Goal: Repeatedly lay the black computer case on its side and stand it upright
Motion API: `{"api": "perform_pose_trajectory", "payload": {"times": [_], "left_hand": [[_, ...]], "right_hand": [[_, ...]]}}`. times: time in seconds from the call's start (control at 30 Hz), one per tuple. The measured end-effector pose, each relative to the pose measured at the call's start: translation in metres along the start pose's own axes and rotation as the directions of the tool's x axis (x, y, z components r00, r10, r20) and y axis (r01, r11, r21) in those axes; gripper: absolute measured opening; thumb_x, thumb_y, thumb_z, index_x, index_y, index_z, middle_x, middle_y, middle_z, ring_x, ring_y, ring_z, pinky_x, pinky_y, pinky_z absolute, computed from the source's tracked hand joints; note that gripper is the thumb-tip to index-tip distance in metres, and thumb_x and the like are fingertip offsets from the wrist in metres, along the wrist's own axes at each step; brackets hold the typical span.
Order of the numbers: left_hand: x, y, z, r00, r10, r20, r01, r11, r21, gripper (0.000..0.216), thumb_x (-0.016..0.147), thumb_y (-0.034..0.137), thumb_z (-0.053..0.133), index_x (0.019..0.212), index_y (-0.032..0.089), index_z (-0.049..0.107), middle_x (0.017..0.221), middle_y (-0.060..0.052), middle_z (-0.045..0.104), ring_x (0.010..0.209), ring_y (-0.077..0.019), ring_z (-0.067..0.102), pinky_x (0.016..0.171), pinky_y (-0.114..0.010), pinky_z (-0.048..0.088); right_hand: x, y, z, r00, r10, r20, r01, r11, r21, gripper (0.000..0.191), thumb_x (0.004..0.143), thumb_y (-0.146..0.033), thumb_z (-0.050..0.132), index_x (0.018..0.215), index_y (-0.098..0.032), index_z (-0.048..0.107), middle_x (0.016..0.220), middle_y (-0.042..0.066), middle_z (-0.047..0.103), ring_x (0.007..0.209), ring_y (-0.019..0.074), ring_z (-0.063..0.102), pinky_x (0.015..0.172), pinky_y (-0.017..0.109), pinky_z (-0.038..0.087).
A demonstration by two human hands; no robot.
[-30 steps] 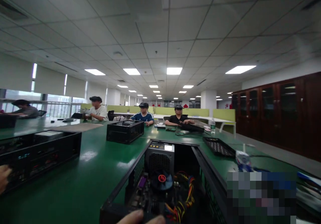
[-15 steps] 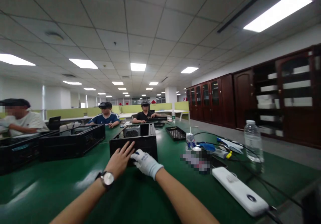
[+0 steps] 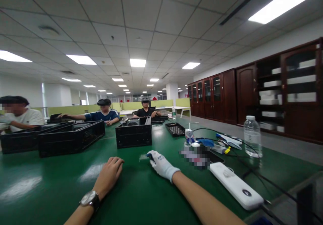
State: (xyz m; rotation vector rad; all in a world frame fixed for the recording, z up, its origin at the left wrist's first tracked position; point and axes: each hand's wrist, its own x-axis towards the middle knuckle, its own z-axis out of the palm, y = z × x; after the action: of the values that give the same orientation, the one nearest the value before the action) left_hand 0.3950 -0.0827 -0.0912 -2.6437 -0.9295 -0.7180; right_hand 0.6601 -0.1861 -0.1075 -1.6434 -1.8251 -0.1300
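A black computer case (image 3: 133,137) lies on the green table in front of me, with a metal power supply unit (image 3: 133,122) showing inside its open top. My left hand (image 3: 108,174), bare and wearing a watch, is over the table on the near side of the case. Its fingers are loosely bent and hold nothing. My right hand (image 3: 161,164) wears a white glove with dark fingertips. It is low over the table, fingers pointing left and partly apart, nearest to a small pale patterned patch (image 3: 143,157) on the tabletop. Neither hand touches the case.
Two more black cases (image 3: 73,139) stand at left. To the right are a black perforated panel (image 3: 175,129), a water bottle (image 3: 251,136), a white power strip (image 3: 236,186), cables and a blue-and-white glove (image 3: 229,141). Three people sit around the table.
Both hands have come off the case and drawn back toward me, the left one down-left and the right one rightward. The case now sits farther away. A co-worker's arm has stretched out leftward.
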Motion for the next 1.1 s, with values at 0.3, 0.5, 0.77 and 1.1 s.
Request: {"api": "perform_pose_trajectory", "payload": {"times": [0.3,0.5,0.77,1.1], "left_hand": [[-0.002,0.025,-0.006,0.999,-0.012,0.034,0.012,1.0,0.005,0.036,0.105,0.032,0.032,0.092,0.018,0.063,0.096,-0.007,0.066,0.096,-0.026,0.056,0.086,-0.038,0.042],[0.0,0.038,-0.007,0.993,-0.029,0.118,0.026,0.999,0.028,0.041,0.104,0.039,0.037,0.084,0.019,0.066,0.084,-0.007,0.068,0.086,-0.0245,0.061,0.08,-0.035,0.042],[-0.002,0.033,-0.009,0.997,-0.019,0.072,0.019,1.0,-0.004,0.029,0.1,0.014,0.04,0.118,0.022,0.062,0.11,-0.005,0.068,0.103,-0.0201,0.059,0.086,-0.03,0.044],[0.015,0.024,-0.013,0.991,0.115,0.067,-0.124,0.978,0.166,0.019,0.099,0.022,0.047,0.105,0.021,0.064,0.096,-0.008,0.066,0.1,-0.0241,0.056,0.084,-0.035,0.044]], "right_hand": [[0.0,-0.015,-0.007,0.973,-0.137,0.187,0.145,0.989,-0.027,0.032,0.09,-0.016,0.053,0.117,-0.024,0.068,0.117,0.008,0.064,0.111,0.0222,0.06,0.104,0.035,0.045],[-0.003,-0.021,-0.016,0.97,-0.13,0.207,0.141,0.989,-0.036,0.036,0.092,-0.018,0.051,0.125,-0.025,0.064,0.123,0.009,0.06,0.114,0.0222,0.059,0.105,0.035,0.044],[-0.002,-0.021,-0.018,0.96,-0.122,0.252,0.138,0.989,-0.048,0.033,0.092,-0.022,0.049,0.12,-0.023,0.066,0.119,0.01,0.065,0.11,0.0247,0.061,0.104,0.039,0.045],[0.001,-0.015,-0.016,0.944,-0.195,0.265,0.208,0.978,-0.021,0.034,0.092,-0.022,0.051,0.123,-0.023,0.063,0.121,0.01,0.059,0.112,0.0236,0.059,0.103,0.037,0.045]]}}
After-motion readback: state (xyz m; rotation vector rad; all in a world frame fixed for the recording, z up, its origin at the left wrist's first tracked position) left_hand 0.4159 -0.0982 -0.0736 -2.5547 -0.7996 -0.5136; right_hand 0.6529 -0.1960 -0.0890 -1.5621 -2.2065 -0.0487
